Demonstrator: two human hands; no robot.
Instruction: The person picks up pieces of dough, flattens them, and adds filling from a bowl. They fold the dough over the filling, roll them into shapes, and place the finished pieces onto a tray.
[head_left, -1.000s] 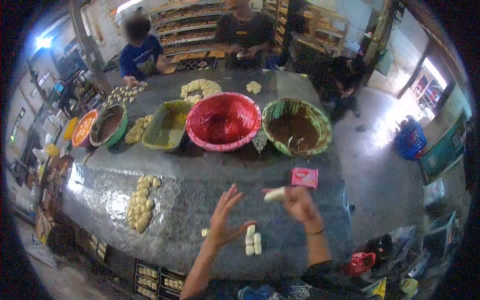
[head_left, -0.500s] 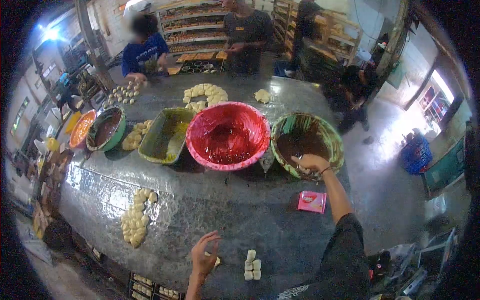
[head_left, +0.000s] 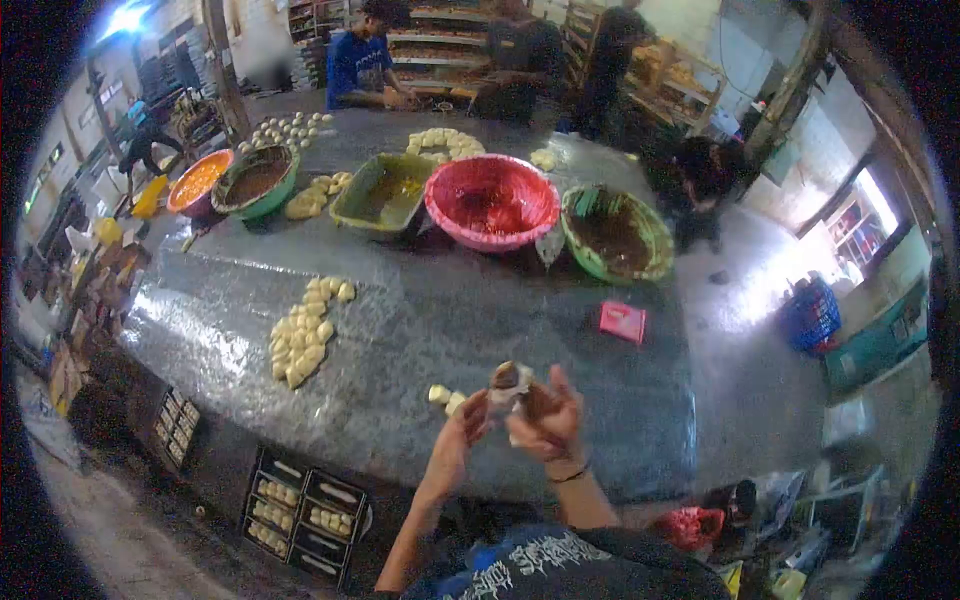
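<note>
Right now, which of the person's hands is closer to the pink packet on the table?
Right. The right hand is below and a little left of the pink packet, holding a dough piece; the left hand is farther left still.

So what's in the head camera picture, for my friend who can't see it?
Two bare hands, left hand and right hand, hold a dough piece with brown filling on top, above a grey stone table. Behind stand a red bowl, a green bowl of brown filling, a pink packet and heaps of dough pieces.
</note>
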